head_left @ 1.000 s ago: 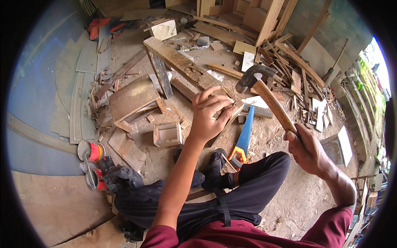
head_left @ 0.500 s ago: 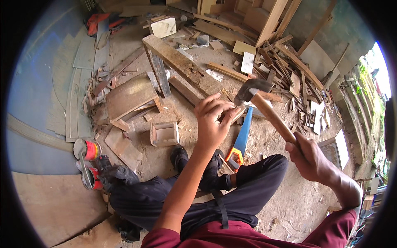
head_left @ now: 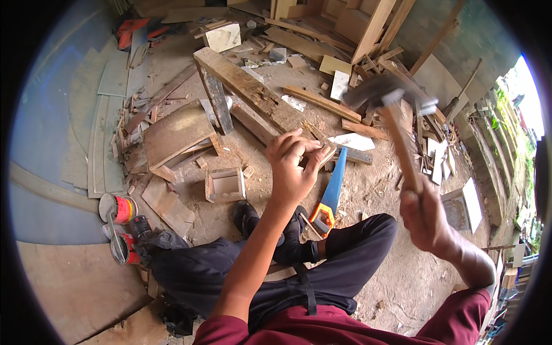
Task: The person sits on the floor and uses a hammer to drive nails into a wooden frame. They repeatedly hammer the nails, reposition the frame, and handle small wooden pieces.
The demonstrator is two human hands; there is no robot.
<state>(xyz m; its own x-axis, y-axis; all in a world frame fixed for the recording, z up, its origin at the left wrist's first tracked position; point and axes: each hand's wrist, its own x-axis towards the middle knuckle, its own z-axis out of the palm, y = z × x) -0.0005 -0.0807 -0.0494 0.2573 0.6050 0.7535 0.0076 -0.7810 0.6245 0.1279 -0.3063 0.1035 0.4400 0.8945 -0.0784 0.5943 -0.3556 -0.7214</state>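
Note:
My right hand (head_left: pixel 424 215) is wrapped round the wooden handle of a hammer (head_left: pixel 402 138). The dark hammer head is raised above and right of my left hand and smeared by motion. My left hand (head_left: pixel 294 164) is closed, thumb and fingers pinched together at the near end of a rough wooden beam (head_left: pixel 247 86). Whatever sits in that pinch is too small or hidden to name. Just below the beam's end, a handsaw (head_left: pixel 333 187) with a blue blade and orange handle lies on the floor, near my feet.
A small open wooden box (head_left: pixel 225 185) and a plank-topped piece (head_left: pixel 177 133) stand to the left. Paint cans (head_left: pixel 118 208) are by the left wall. Scrap wood (head_left: pixel 428 135) is heaped at right. A framed panel (head_left: pixel 464 205) stands near my right arm.
My right hand has lifted the hammer up and to the right, away from my left hand. My left hand stays pinched at the beam's end.

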